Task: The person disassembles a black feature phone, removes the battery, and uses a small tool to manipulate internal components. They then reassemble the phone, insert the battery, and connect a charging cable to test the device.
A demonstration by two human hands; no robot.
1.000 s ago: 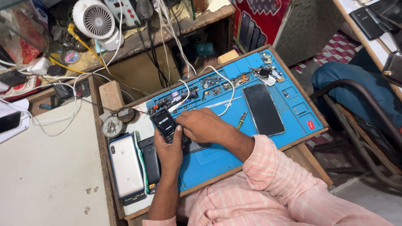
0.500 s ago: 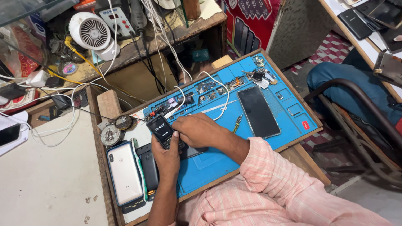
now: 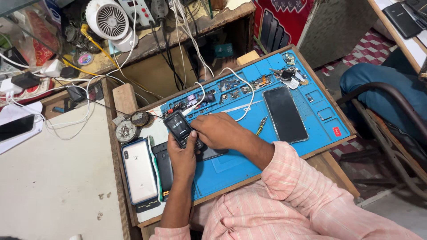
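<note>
While the small black phone (image 3: 181, 129) is gripped in the left hand (image 3: 183, 158) and pressed by the right hand (image 3: 218, 131) over the blue mat's (image 3: 231, 169) left edge, it could be dropped onto the loose parts.

We see a shirt (image 3: 307, 200) of pale pink with fine darker stripes crossing into a faint check. Its right sleeve (image 3: 284, 171) is rolled up to just below the elbow, leaving our forearms bare. Our left hand (image 3: 183, 156) and right hand (image 3: 218, 131) wear no gloves, rings or watch.
</note>
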